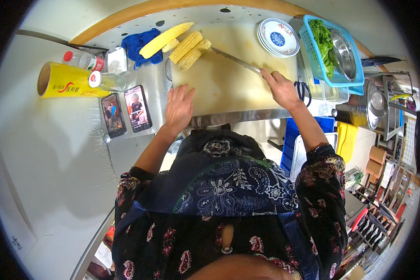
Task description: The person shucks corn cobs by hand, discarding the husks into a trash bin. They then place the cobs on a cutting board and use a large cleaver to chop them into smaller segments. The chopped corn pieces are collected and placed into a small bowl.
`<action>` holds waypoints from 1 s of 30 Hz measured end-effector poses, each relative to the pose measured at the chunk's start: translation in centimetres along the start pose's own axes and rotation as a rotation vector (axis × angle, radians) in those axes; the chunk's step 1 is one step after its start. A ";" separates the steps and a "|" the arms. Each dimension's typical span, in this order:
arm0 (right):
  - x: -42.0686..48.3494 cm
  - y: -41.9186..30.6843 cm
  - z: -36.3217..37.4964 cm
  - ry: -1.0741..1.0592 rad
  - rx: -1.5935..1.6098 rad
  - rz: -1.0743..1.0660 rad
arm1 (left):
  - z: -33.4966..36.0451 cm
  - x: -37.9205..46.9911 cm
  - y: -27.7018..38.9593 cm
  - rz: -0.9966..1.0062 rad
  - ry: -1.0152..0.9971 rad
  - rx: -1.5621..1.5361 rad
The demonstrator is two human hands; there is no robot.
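Note:
My right hand [281, 89] grips the handle of a kitchen knife [236, 60], whose blade points left across the cutting board [234, 91]. The blade's tip is close beside a short piece of corn cob [195, 56]. Another peeled piece [186, 47] lies against it, with a small chunk [170, 45] behind. One long whole corn cob [166, 39] rests partly on a blue cloth [134, 45]. Flat at the board's front left corner is my left hand [179, 108], fingers slightly apart and holding nothing.
Stacked patterned bowls [278, 37] sit at the board's back right. Beyond them, a blue basket [357, 52] holds lettuce [322, 45] and a metal bowl [343, 56]. Scissors [303, 91] lie right of my right hand. Two phones [138, 108], a cling film roll [70, 82] and bottles [112, 82] stand left.

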State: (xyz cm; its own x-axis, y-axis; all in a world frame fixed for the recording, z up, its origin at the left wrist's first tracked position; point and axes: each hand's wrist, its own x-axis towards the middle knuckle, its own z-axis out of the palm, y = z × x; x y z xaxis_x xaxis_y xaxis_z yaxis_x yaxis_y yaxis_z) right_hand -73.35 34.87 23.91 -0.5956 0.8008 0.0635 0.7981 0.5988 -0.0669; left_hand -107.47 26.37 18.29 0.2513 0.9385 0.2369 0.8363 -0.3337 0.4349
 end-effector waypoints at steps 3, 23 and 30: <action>-1.7 -0.2 0.2 0.062 0.176 0.000 | 0.4 0.2 -0.1 0.042 0.026 -0.021; -8.0 -5.8 8.2 -0.059 1.517 0.835 | 5.5 1.0 1.1 -0.056 0.074 -0.062; -7.7 -7.9 8.3 -0.189 1.511 0.720 | 6.4 0.3 0.2 -0.177 0.158 -0.159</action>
State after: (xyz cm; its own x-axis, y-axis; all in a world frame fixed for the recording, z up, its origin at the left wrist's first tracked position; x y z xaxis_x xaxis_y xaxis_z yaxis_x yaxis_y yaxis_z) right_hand -75.82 24.06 15.66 -0.2656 0.8195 -0.5078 0.1641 -0.4806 -0.8615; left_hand -104.11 27.11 12.86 0.0189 0.9620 0.2724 0.7702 -0.1877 0.6096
